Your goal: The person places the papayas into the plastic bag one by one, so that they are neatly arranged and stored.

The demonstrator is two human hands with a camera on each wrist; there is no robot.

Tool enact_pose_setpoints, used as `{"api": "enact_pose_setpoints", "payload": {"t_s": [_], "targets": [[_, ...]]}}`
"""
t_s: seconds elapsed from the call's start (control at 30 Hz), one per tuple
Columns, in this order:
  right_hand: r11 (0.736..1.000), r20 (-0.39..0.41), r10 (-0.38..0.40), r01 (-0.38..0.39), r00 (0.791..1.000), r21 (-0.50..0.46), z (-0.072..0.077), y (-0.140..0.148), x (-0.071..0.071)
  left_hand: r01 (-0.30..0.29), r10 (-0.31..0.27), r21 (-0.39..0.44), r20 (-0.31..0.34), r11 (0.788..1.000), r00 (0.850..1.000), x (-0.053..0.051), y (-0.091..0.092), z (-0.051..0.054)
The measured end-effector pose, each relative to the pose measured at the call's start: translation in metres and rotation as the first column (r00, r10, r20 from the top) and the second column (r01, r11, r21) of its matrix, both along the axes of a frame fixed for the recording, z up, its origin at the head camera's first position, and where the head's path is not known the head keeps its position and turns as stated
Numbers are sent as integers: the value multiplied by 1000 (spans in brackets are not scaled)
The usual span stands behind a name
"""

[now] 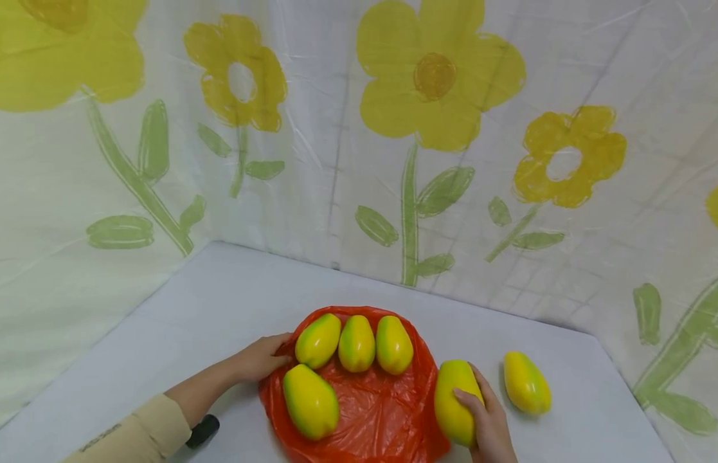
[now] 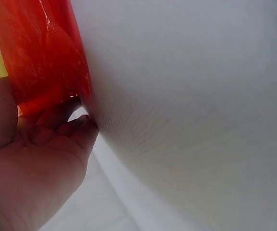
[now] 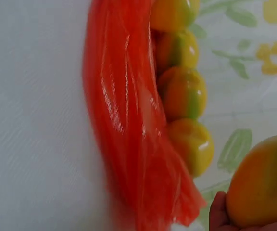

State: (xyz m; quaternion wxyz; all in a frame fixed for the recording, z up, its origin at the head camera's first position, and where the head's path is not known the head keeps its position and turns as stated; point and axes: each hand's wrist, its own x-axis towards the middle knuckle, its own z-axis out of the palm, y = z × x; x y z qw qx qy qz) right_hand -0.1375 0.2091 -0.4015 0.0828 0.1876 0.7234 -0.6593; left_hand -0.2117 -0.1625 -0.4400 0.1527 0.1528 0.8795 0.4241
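A red plastic bag lies spread wide on the table, its rim raised. Three yellow-green papayas sit in a row at its far side, and another papaya is at its left. My left hand holds the bag's left rim; in the left wrist view the red film passes between thumb and fingers. With my right hand I grip a papaya above the bag's right rim. That held papaya also shows in the right wrist view, with only some fingertips visible.
One loose papaya lies on the white table to the right of my right hand. A small black object is by my left sleeve. Flower-printed curtains stand behind and beside the table.
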Motion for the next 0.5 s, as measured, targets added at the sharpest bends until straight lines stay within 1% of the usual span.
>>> {"api": "enact_pose_setpoints", "payload": {"t_s": [0.2,0.37,0.5], "targets": [[1000,-25,11,-11,1000,-3,7,-39,-2,5,-5,-2,-9,1000,1000,0,0,-1],[1000,-40,29,-29,999,-3,5,-69,-3,0,0,-6,-10,1000,1000,1,0,0],[999,-40,52,-52,998,-11,2,-85,-1,6,-6,0,-12,1000,1000,0,1,0]]}}
